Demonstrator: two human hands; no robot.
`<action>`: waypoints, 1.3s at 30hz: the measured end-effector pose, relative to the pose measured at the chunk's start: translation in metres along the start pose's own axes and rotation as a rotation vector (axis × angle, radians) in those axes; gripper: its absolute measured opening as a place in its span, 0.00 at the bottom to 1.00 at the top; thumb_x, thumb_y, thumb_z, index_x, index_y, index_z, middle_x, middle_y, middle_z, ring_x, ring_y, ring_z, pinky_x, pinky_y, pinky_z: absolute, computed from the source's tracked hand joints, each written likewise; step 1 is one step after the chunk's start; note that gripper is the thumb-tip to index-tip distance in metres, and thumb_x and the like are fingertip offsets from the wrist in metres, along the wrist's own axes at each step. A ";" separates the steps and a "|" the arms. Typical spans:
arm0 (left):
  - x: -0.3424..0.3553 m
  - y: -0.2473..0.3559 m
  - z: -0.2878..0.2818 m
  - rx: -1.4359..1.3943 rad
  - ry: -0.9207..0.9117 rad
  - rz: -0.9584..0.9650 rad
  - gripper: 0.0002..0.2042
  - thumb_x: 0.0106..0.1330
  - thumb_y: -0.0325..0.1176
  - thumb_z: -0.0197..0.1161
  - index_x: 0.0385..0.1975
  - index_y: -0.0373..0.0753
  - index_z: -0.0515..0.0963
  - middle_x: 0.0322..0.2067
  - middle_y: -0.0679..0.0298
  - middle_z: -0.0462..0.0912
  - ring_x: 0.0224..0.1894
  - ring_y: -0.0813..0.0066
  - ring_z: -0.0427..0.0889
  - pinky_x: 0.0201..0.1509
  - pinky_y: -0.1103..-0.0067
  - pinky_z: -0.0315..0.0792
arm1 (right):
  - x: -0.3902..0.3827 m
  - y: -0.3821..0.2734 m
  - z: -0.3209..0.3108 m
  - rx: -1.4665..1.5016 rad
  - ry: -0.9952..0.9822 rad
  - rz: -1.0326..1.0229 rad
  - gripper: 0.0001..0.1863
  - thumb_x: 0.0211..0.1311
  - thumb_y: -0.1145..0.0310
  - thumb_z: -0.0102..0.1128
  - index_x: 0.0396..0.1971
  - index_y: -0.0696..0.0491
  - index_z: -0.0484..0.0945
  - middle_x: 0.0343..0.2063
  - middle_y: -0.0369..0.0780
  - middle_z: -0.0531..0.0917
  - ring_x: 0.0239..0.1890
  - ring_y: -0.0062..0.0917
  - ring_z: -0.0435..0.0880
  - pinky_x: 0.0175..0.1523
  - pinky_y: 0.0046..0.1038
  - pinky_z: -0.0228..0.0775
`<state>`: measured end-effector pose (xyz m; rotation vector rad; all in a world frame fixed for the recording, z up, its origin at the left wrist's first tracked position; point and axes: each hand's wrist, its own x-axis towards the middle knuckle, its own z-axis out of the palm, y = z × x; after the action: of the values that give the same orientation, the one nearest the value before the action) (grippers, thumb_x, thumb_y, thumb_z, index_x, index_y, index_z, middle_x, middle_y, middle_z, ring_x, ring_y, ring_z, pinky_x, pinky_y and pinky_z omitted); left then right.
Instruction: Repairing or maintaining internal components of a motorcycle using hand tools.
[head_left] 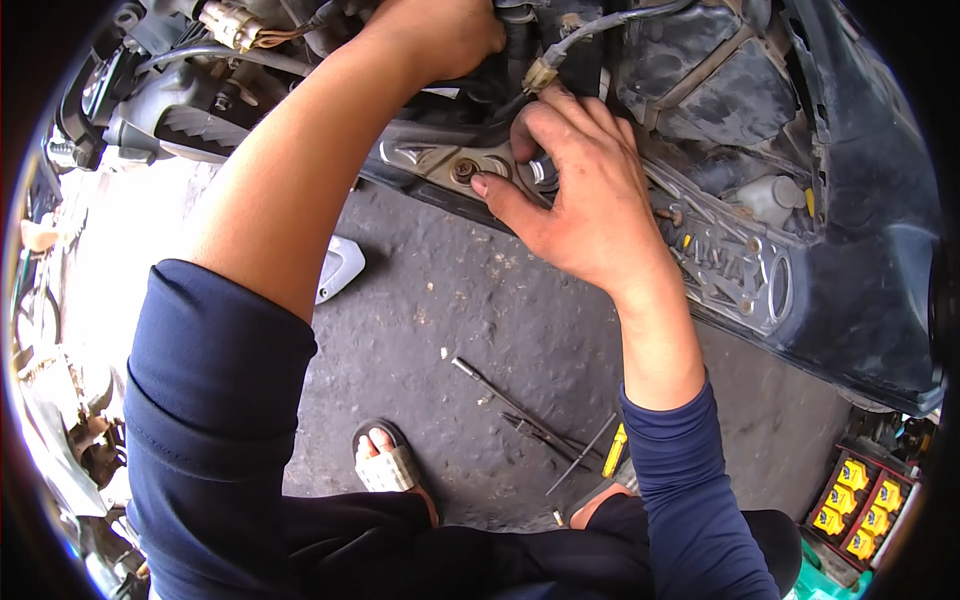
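Observation:
My left hand (440, 35) reaches down into the engine bay at the top, beside dark hoses; its fingers are hidden among the parts. My right hand (592, 190) rests on the metal front crossmember (432, 165) of a vehicle. Its thumb is stretched out close to a round bolt head (463, 171), while the other fingers curve over the far side of the bar, apart from the thumb. A pale wiring connector (540, 76) on a grey cable sits just beyond those fingers. Nothing shows in the right palm.
Several thin rods and tools (500, 388) lie on the dark floor, with a yellow-handled tool (615, 450) by my right foot. A silver-grey piece (342, 268) is under my left forearm. At lower right stands a tray (812, 530) of yellow boxes. A white reservoir (770, 200) sits at right.

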<state>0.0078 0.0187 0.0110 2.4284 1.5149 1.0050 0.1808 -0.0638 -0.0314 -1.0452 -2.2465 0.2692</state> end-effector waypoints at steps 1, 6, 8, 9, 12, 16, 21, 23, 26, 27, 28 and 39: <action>-0.001 0.004 0.000 -0.004 -0.002 0.003 0.17 0.45 0.20 0.61 0.39 0.34 0.79 0.39 0.46 0.81 0.45 0.48 0.79 0.48 0.67 0.73 | -0.001 0.000 0.000 -0.003 0.000 0.005 0.15 0.45 0.59 0.69 0.25 0.53 0.74 0.34 0.38 0.76 0.42 0.36 0.73 0.50 0.39 0.62; 0.004 -0.008 0.000 0.258 -0.020 0.334 0.19 0.45 0.17 0.58 0.41 0.33 0.78 0.40 0.47 0.81 0.46 0.50 0.79 0.50 0.69 0.73 | 0.000 0.000 -0.001 0.022 0.008 -0.019 0.17 0.43 0.58 0.70 0.24 0.52 0.74 0.36 0.39 0.76 0.43 0.36 0.73 0.50 0.39 0.62; 0.003 -0.008 0.000 0.067 -0.030 0.197 0.19 0.45 0.17 0.58 0.42 0.33 0.78 0.40 0.47 0.81 0.46 0.50 0.79 0.50 0.69 0.73 | 0.000 0.001 -0.001 0.028 0.008 -0.022 0.17 0.43 0.57 0.70 0.24 0.52 0.74 0.36 0.39 0.76 0.43 0.37 0.73 0.50 0.38 0.61; 0.003 -0.003 0.001 -0.126 -0.039 0.059 0.20 0.45 0.17 0.58 0.42 0.33 0.78 0.40 0.47 0.81 0.46 0.51 0.79 0.50 0.69 0.73 | -0.002 0.003 -0.002 0.030 0.006 -0.024 0.17 0.43 0.57 0.70 0.24 0.52 0.73 0.36 0.39 0.76 0.43 0.37 0.73 0.50 0.38 0.61; 0.002 0.001 -0.001 -0.071 -0.012 0.046 0.20 0.45 0.17 0.58 0.42 0.33 0.77 0.40 0.47 0.81 0.46 0.49 0.79 0.50 0.68 0.73 | -0.002 0.004 -0.001 0.041 0.013 -0.024 0.17 0.43 0.57 0.70 0.24 0.52 0.73 0.36 0.40 0.76 0.44 0.37 0.73 0.49 0.38 0.61; -0.002 0.006 -0.007 0.024 0.005 0.115 0.20 0.45 0.17 0.59 0.42 0.32 0.77 0.42 0.45 0.80 0.47 0.47 0.78 0.51 0.68 0.72 | -0.001 0.002 -0.001 0.047 0.009 -0.023 0.18 0.43 0.56 0.70 0.24 0.52 0.73 0.36 0.40 0.76 0.44 0.37 0.73 0.49 0.38 0.61; -0.003 0.020 -0.003 0.014 0.085 -0.160 0.19 0.45 0.19 0.61 0.42 0.35 0.78 0.42 0.44 0.80 0.51 0.45 0.76 0.50 0.67 0.73 | -0.001 0.003 -0.002 0.032 -0.009 -0.003 0.18 0.43 0.55 0.70 0.24 0.52 0.73 0.36 0.40 0.76 0.43 0.36 0.72 0.49 0.38 0.60; -0.003 0.016 -0.001 0.025 0.101 -0.160 0.19 0.45 0.20 0.62 0.41 0.35 0.78 0.41 0.44 0.80 0.51 0.45 0.76 0.50 0.66 0.73 | -0.001 0.002 -0.002 0.040 -0.005 -0.005 0.19 0.43 0.55 0.70 0.24 0.52 0.73 0.36 0.40 0.76 0.43 0.36 0.72 0.49 0.38 0.60; -0.003 0.023 -0.004 0.058 0.084 -0.247 0.18 0.45 0.21 0.63 0.40 0.36 0.79 0.41 0.44 0.80 0.50 0.45 0.76 0.50 0.65 0.73 | 0.000 0.002 -0.001 0.044 0.006 -0.011 0.19 0.42 0.55 0.71 0.24 0.52 0.73 0.36 0.40 0.76 0.43 0.36 0.72 0.49 0.38 0.60; -0.003 0.028 -0.005 0.077 0.051 -0.333 0.17 0.46 0.22 0.63 0.40 0.36 0.79 0.40 0.45 0.80 0.49 0.45 0.76 0.50 0.65 0.73 | -0.001 0.002 -0.001 0.037 0.012 -0.014 0.19 0.42 0.55 0.71 0.24 0.52 0.73 0.36 0.40 0.76 0.43 0.37 0.72 0.49 0.38 0.60; -0.003 0.027 -0.004 0.079 0.051 -0.336 0.17 0.46 0.22 0.63 0.40 0.36 0.79 0.40 0.45 0.80 0.49 0.45 0.76 0.50 0.65 0.73 | -0.002 0.003 -0.001 0.040 0.010 -0.016 0.19 0.42 0.55 0.71 0.24 0.52 0.73 0.36 0.40 0.76 0.43 0.37 0.72 0.49 0.38 0.60; -0.004 0.029 -0.008 0.044 0.061 -0.313 0.17 0.46 0.22 0.62 0.40 0.36 0.79 0.40 0.44 0.80 0.48 0.45 0.77 0.49 0.64 0.73 | -0.001 0.002 -0.005 0.060 -0.019 0.006 0.17 0.43 0.58 0.71 0.24 0.53 0.74 0.40 0.44 0.76 0.45 0.40 0.72 0.53 0.39 0.59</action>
<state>0.0240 -0.0010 0.0267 2.1103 1.8807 0.9960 0.1853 -0.0639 -0.0290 -1.0222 -2.2381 0.3484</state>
